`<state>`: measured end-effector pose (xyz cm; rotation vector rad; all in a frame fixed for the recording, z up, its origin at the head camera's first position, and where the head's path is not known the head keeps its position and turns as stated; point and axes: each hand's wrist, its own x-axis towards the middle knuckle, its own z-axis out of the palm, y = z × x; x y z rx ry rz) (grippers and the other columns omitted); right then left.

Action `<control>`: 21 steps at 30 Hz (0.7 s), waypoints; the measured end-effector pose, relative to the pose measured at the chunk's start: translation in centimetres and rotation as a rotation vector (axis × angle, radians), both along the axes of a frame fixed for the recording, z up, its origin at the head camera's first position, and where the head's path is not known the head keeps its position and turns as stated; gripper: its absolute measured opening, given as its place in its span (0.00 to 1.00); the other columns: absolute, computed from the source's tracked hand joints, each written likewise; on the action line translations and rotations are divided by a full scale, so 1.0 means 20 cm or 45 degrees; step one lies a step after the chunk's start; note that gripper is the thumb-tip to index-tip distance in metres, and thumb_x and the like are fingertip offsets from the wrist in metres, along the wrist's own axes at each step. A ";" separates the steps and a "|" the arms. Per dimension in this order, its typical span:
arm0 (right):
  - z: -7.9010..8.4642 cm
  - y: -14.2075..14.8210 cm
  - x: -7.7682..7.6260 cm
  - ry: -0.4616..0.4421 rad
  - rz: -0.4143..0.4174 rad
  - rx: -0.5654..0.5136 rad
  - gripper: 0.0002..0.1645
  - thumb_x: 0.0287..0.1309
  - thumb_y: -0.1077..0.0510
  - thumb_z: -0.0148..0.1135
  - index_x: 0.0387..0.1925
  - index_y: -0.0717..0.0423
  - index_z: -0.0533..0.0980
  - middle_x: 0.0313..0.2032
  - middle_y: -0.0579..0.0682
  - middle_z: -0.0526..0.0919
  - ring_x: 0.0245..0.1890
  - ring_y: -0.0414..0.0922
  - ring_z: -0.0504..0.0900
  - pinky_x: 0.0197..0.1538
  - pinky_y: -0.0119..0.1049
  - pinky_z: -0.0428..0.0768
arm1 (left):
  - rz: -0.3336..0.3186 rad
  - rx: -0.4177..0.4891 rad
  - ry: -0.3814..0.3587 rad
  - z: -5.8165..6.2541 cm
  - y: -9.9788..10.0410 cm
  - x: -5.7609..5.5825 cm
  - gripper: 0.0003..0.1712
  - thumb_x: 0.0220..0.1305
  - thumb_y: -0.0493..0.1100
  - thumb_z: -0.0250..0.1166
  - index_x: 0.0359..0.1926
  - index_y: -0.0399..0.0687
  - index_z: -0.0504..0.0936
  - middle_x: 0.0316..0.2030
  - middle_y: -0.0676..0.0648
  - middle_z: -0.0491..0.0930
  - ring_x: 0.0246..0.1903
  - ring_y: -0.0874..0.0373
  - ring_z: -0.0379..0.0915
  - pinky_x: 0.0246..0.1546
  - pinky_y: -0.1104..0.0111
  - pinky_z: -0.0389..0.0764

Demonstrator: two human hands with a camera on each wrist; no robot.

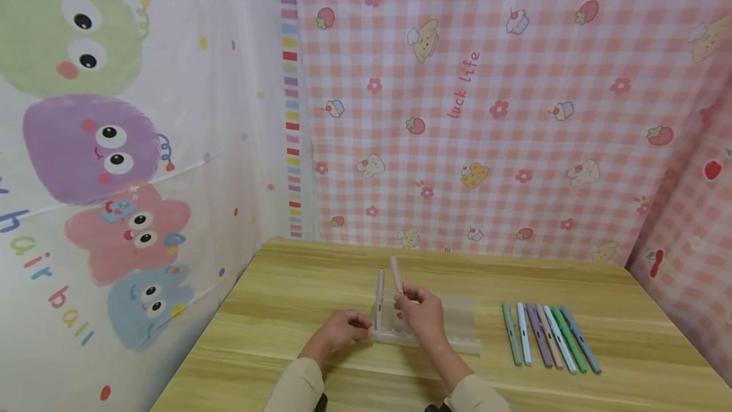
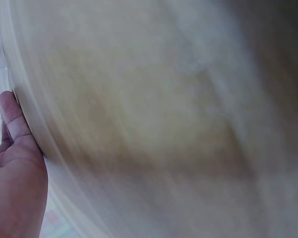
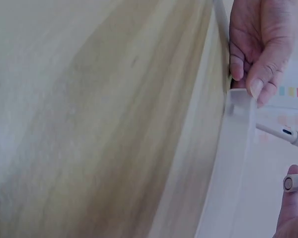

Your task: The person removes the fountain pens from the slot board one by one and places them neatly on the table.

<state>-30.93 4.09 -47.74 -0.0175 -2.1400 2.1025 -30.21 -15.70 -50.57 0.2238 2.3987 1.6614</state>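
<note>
A clear pen rack point(image 1: 457, 343) with a scalloped front edge lies on the table. One pale pink pen point(image 1: 380, 301) stands in its leftmost slot, tilted back. My left hand point(image 1: 343, 329) grips the rack's left end; in the right wrist view its thumb point(image 3: 257, 88) lies at the corner of the rack point(image 3: 233, 144). Above the rack, my right hand point(image 1: 424, 316) pinches a second pale pink pen point(image 1: 396, 273) near its lower part, cap end up. The round bottom end of this pen point(image 3: 288, 183) faces the right wrist camera, apart from the rack.
To the right of the rack lies a row of several pens, among them a grey-green pen point(image 1: 511, 334), a purple pen point(image 1: 539, 334) and a green pen point(image 1: 569, 338). The wooden table point(image 1: 274, 297) meets patterned cloth hangings point(image 1: 486, 208) at its back and left.
</note>
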 end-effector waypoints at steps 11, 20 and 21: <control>0.03 0.09 -0.02 0.000 -0.090 0.112 0.12 0.59 0.60 0.69 0.43 0.61 0.84 0.35 0.50 0.85 0.34 0.43 0.80 0.35 0.33 0.79 | -0.021 0.028 0.032 -0.02 -0.01 0.00 0.10 0.57 0.31 0.70 0.40 0.32 0.82 0.33 0.50 0.81 0.34 0.60 0.75 0.39 0.66 0.79; 0.07 0.18 -0.05 0.008 -0.100 0.083 0.13 0.59 0.63 0.68 0.45 0.65 0.82 0.35 0.52 0.84 0.33 0.41 0.79 0.32 0.32 0.81 | -0.036 0.056 0.050 -0.03 -0.01 -0.01 0.11 0.56 0.30 0.70 0.40 0.27 0.81 0.33 0.44 0.81 0.33 0.61 0.74 0.38 0.66 0.79; 0.07 0.19 -0.06 0.002 -0.103 0.080 0.13 0.59 0.64 0.68 0.45 0.65 0.81 0.36 0.53 0.84 0.33 0.41 0.79 0.33 0.32 0.81 | -0.039 0.057 0.048 -0.03 -0.01 0.00 0.11 0.57 0.30 0.70 0.40 0.27 0.81 0.33 0.43 0.81 0.33 0.61 0.74 0.38 0.66 0.79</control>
